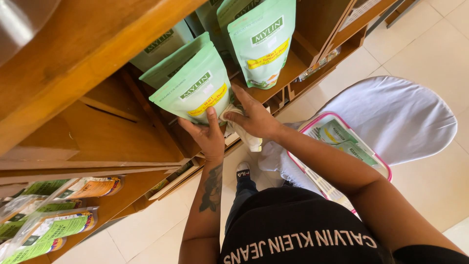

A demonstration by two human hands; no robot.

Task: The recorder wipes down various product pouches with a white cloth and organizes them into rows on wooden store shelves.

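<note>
My left hand (205, 134) grips the bottom edge of a light green stand-up pouch (195, 85) with a yellow label, holding it tilted at the front of a wooden shelf (286, 73). My right hand (251, 117) presses a white cloth (244, 134) against the shelf just right of that pouch, the cloth hanging down below my fingers. More green pouches stand on the same shelf, one (264, 41) upright to the right and others behind.
A pink-rimmed tray (381, 164) holding flat packets rests on a white-covered chair (400, 117) at my right. A lower shelf at bottom left carries several clear bags (49, 230) of green and orange packets. Pale tiled floor lies below.
</note>
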